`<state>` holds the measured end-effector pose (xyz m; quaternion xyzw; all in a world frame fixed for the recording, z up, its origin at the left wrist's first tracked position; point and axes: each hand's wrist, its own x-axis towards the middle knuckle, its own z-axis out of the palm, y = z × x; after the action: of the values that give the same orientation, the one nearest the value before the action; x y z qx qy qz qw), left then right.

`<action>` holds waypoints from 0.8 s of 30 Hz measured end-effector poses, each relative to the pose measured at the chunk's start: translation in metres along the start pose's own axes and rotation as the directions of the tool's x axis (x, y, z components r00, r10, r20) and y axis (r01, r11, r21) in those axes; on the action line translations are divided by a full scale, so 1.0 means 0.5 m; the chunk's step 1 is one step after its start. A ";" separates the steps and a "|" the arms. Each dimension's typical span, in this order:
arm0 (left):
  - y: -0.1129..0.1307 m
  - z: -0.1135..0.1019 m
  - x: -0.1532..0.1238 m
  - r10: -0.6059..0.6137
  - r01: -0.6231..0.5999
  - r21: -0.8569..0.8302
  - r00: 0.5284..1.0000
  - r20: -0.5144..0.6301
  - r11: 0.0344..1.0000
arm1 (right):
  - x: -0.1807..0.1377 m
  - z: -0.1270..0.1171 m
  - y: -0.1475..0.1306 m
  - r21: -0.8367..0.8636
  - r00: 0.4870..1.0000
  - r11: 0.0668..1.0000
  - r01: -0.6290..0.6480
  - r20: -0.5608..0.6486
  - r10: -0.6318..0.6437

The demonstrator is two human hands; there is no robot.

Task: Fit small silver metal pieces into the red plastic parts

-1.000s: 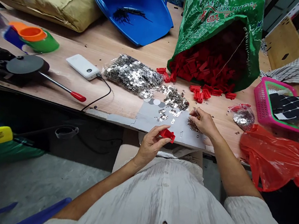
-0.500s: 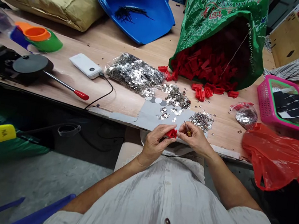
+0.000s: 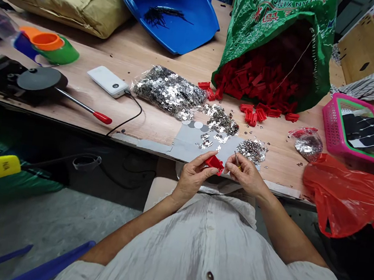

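Observation:
Between the thumb and fingers of my left hand (image 3: 193,177) is a small red plastic housing (image 3: 214,163), its end turned toward the right. My right hand (image 3: 245,174) is closed around a slim tool with a yellow handle (image 3: 239,166) and a thin metal shaft pointing up and away; its exact kind is too small to tell. The right fingertips are just beside the housing, with a narrow gap. Beyond the hands, small flat metal pieces (image 3: 220,139) lie on a grey sheet (image 3: 186,142), with a pile of tiny metal parts (image 3: 252,151) to the right.
A green sack (image 3: 276,37) spills red housings onto the table. Left of it are a bag of metal pieces (image 3: 169,91), a white power bank (image 3: 108,81), a blue scoop (image 3: 176,14) and a red-tipped lever (image 3: 102,118). At right are a pink basket (image 3: 333,127) and red plastic bag (image 3: 348,193).
The red housing has tilted and shows more of itself in my left hand. My right hand has shifted slightly right, opening a small gap to the housing, with the tool still held.

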<state>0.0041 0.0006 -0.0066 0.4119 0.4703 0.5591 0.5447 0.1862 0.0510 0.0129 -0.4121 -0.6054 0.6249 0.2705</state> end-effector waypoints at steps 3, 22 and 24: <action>-0.007 -0.006 0.005 0.025 -0.024 -0.025 0.999 0.040 0.999 | -0.008 -0.008 0.004 -0.138 0.999 0.989 0.047 -0.014 -0.049; -0.037 -0.066 0.057 0.128 -0.256 0.592 0.960 0.250 0.764 | 0.003 0.012 0.051 -0.677 0.975 0.709 0.196 0.056 -0.216; -0.039 -0.067 0.058 0.131 -0.256 0.587 0.960 0.248 0.768 | 0.005 0.013 0.050 -0.696 0.974 0.688 0.204 0.074 -0.214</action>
<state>-0.0263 0.0262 -0.0343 0.6648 0.5260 0.3867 0.3632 0.1833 0.0466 -0.0127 -0.4161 -0.8376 0.3116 0.1677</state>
